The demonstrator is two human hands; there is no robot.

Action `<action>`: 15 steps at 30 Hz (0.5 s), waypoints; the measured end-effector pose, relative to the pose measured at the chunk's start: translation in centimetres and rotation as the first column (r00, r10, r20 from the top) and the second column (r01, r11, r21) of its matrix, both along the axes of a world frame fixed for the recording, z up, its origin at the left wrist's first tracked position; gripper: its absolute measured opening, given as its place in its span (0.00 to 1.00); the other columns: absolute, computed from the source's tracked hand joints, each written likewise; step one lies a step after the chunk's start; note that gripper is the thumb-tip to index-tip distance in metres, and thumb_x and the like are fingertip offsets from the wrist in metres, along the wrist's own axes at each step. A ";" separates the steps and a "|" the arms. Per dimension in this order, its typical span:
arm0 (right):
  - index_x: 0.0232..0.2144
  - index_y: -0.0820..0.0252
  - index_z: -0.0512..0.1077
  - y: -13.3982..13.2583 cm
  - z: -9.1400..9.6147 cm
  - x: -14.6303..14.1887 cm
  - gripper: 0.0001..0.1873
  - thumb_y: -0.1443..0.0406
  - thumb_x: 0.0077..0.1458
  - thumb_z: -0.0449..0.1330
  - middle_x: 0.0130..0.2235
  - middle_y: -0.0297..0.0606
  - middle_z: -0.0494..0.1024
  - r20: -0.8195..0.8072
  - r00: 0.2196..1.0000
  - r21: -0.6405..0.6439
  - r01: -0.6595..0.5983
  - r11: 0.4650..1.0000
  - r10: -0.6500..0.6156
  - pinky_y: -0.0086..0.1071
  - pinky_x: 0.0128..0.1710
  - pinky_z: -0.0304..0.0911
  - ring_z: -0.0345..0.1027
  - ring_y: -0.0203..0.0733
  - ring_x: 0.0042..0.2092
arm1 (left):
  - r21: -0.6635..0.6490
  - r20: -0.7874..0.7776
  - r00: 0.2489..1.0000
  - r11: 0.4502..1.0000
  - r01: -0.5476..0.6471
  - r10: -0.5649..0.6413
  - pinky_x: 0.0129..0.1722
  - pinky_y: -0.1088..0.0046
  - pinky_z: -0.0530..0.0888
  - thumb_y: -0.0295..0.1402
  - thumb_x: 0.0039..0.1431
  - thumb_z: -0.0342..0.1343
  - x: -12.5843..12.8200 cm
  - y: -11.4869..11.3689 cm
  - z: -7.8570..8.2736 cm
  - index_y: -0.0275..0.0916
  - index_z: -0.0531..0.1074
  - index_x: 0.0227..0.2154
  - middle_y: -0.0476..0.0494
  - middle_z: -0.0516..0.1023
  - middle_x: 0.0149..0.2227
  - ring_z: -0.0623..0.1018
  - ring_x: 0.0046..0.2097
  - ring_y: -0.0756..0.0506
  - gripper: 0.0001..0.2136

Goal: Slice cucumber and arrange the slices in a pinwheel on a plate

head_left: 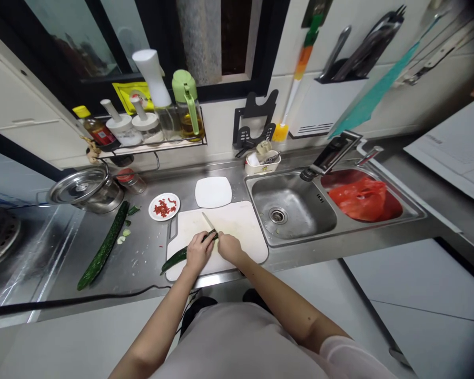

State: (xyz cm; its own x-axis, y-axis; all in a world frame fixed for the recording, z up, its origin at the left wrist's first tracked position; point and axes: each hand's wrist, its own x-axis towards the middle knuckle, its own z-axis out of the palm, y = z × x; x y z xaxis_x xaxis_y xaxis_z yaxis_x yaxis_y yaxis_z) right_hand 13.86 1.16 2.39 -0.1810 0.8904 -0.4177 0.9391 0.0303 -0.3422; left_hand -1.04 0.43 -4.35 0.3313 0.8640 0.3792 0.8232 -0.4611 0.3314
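Observation:
On the white cutting board (pixel 240 226), my left hand (pixel 199 251) is closed over a dark green cucumber (pixel 176 259), whose far-left part sticks out toward the board's lower left corner. My right hand (pixel 229 247) grips a knife (pixel 209 221); its handle is hidden in my fist and its blade points up and left, against the cucumber's right end by my left fingertips. A second whole cucumber (pixel 105 250) lies on the steel counter to the left. Behind the board are an unused-looking white square plate (pixel 213 192) and a round plate (pixel 152 210) with chopped red pieces (pixel 165 207).
To the right is a double sink (pixel 300 210) with a faucet (pixel 332 152) and a red plastic bag (pixel 359 200). A lidded steel pot (pixel 87 192) and a red-capped jar (pixel 131 181) stand at back left, below a rack of bottles (pixel 154 141). A black cord (pixel 82 301) runs along the front edge.

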 end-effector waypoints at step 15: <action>0.47 0.63 0.66 -3.5 -0.3 3.2 0.15 0.67 0.62 0.45 0.41 0.48 0.77 0.043 0.999 -0.086 0.021 0.996 -0.017 0.34 0.40 0.62 0.72 0.45 0.44 | -0.068 0.040 0.999 0.997 0.020 -0.017 0.48 0.65 0.71 0.33 0.63 0.50 -0.1 -0.4 0.8 0.45 0.71 0.52 0.41 0.74 0.45 0.72 0.47 0.44 0.16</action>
